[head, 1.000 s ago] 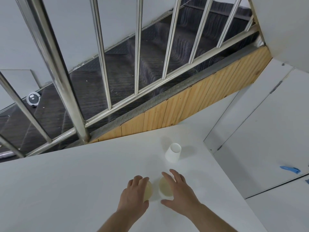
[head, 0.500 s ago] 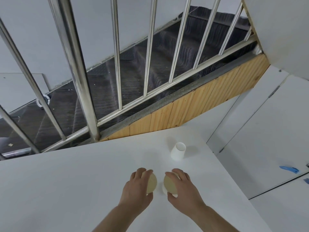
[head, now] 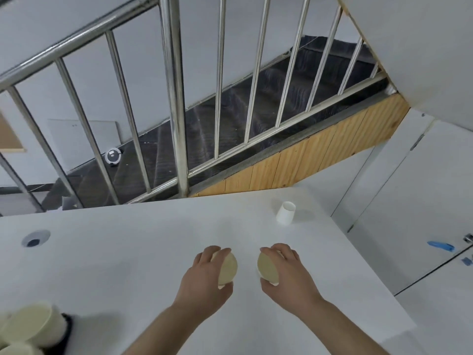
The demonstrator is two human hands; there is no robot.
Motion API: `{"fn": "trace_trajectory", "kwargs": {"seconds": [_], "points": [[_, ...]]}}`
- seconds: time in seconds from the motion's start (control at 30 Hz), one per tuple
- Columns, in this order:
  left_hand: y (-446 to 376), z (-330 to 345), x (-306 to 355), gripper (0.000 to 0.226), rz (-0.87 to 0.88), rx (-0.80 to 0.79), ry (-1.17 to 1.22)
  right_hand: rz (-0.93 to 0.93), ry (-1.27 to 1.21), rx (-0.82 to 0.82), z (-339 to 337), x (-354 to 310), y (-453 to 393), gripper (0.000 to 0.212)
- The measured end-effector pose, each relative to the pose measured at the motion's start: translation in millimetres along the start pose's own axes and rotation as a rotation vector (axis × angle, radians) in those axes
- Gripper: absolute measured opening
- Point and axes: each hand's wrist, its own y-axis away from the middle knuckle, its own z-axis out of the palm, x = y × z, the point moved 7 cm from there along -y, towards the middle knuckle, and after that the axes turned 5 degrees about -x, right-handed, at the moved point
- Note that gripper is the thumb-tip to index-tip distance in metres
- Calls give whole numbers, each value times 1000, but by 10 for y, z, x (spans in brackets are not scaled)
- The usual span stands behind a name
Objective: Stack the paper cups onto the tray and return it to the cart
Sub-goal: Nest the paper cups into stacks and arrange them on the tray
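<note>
My left hand point(head: 204, 280) grips a paper cup point(head: 227, 268) from the side, its cream inside facing right. A second paper cup point(head: 267, 267) is gripped by my right hand point(head: 289, 275), its mouth facing left. Both cups are lifted slightly and tilted toward each other, a small gap between them. A third white cup point(head: 286, 212) stands upside down on the white table point(head: 128, 252), farther back right. At the bottom left corner several cream-lined cups point(head: 28, 326) sit on a dark tray point(head: 67, 331), mostly cut off by the frame edge.
A steel stair railing point(head: 176, 98) rises just behind the table's far edge. The table has a round cable hole point(head: 35, 239) at the left. White cabinet doors point(head: 409, 201) with a blue handle point(head: 440, 245) stand to the right of the table.
Both hands have lifted and tilted their cups and moved slightly apart. The view has swung left, bringing the tray with cups and the cable hole into sight.
</note>
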Motion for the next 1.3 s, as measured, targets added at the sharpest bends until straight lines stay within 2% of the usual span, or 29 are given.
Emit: {"fn": "trace_trajectory", "kwargs": {"seconds": [0.43, 0.77, 1.03, 1.3], "points": [[1801, -499, -413, 62, -168, 163, 85, -161, -75, -16, 308, -1136, 969, 60], [2558, -911, -941, 63, -214, 257, 78, -293, -80, -54, 693, -2158, 1187, 59], [3193, -1343, -1877, 65, -234, 264, 109, -328, -154, -94, 1303, -3292, 1179, 58], [3626, -1799, -2850, 66, -224, 237, 108, -278, -208, -121, 1844, -4233, 1074, 58]]}}
